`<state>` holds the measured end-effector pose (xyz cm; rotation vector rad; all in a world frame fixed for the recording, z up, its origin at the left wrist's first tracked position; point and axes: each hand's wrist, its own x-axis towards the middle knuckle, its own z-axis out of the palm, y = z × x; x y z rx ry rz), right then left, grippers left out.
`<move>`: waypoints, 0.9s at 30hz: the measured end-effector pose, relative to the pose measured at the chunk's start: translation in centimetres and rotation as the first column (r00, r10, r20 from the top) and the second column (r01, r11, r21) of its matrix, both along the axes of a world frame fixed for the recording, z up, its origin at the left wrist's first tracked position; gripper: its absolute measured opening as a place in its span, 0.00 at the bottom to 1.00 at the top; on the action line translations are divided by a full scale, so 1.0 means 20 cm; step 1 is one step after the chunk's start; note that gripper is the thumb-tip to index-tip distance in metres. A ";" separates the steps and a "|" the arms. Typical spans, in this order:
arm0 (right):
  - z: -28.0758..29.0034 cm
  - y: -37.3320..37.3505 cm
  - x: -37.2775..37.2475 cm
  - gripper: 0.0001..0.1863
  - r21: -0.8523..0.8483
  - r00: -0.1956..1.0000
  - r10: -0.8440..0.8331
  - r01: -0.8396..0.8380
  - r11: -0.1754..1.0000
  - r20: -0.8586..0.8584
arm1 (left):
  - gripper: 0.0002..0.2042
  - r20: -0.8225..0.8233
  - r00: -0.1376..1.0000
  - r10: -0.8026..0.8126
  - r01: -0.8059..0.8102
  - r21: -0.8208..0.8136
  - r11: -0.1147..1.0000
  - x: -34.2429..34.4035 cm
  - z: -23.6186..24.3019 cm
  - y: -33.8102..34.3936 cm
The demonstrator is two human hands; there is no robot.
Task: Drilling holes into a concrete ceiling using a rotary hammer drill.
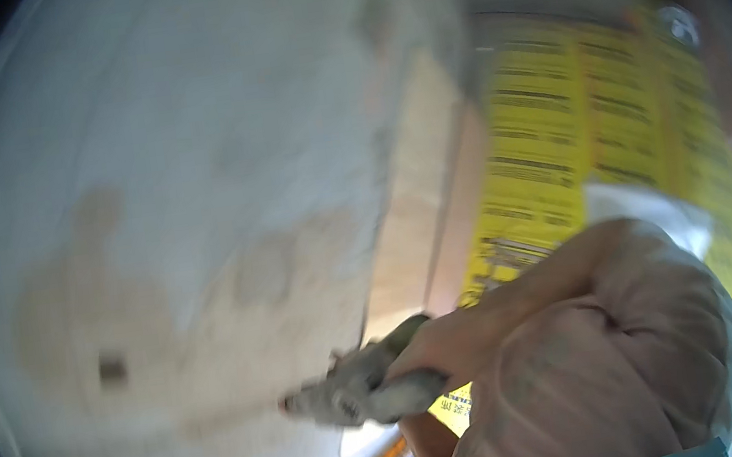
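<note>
The right hand (433, 349) is closed around the handle of a plaster-caked tool, most likely a putty knife or small trowel (360, 394), with the fingers wrapped over its grey, crusted shaft. The left hand does not show anywhere in the view. The tool lies nearly level, its long axis running from the fist out to the left and tipping slightly down, and its narrow tip just meets the plastered wall (193, 177) (the frame is blurred, so whether the edge truly presses on the surface is hard to say). Around the tip the wall is pale grey with tan patches of a different tone, and one small dark square mark sits well out to the left of the tool. Behind the fist, up and to the right, hangs a yellow printed sheet (590, 106) beside a strip of bare brownish board (418, 203). A pink sleeve (606, 363) trails back from the wrist. A steady stroke here would likely want the blade kept at a shallow angle with even pressure.
</note>
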<state>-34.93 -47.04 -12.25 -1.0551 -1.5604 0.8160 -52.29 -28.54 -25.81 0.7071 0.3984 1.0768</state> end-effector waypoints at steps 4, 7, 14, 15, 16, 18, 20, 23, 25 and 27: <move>0.12 0.08 -0.38 0.26 0.005 0.999 0.032 -0.033 0.999 0.029 | 0.14 0.076 0.991 -0.108 0.112 -0.052 0.992 -0.29 0.22 0.21; 0.17 0.19 -0.56 0.27 0.066 0.997 -0.034 0.029 0.997 0.075 | 0.17 0.263 0.958 -0.110 0.195 -0.321 0.927 -0.36 0.41 0.36; 0.33 0.33 -0.67 0.19 0.273 0.934 -0.306 0.347 0.897 -0.184 | 0.17 0.123 0.891 -0.438 0.431 0.083 0.899 -0.11 0.76 0.84; 0.36 0.37 -0.65 0.19 0.279 0.946 -0.283 0.318 0.906 -0.158 | 0.18 0.107 0.880 -0.462 0.452 0.106 0.886 -0.06 0.80 0.92; 0.41 0.40 -0.61 0.19 0.286 0.936 -0.296 0.342 0.895 -0.192 | 0.18 0.086 0.873 -0.480 0.468 0.127 0.874 -0.02 0.84 0.99; 0.49 0.48 -0.55 0.19 0.301 0.931 -0.295 0.351 0.887 -0.216 | 0.18 0.049 0.856 -0.514 0.502 0.155 0.851 0.06 0.93 1.11; 0.58 0.55 -0.50 0.18 0.264 0.922 -0.284 0.352 0.898 -0.262 | 0.18 0.010 0.842 -0.539 0.528 0.185 0.829 0.12 1.02 1.21; 0.68 0.66 -0.48 0.16 0.240 0.926 -0.237 0.311 0.919 -0.293 | 0.19 -0.038 0.812 -0.583 0.567 0.294 0.770 0.15 1.13 1.32; 0.72 0.71 -0.50 0.16 0.268 0.937 -0.219 0.293 0.918 -0.273 | 0.20 -0.057 0.827 -0.560 0.557 0.224 0.800 0.13 1.18 1.37; 0.75 0.76 -0.52 0.16 0.289 0.944 -0.213 0.283 0.914 -0.252 | 0.20 -0.071 0.819 -0.569 0.569 0.227 0.790 0.09 1.22 1.42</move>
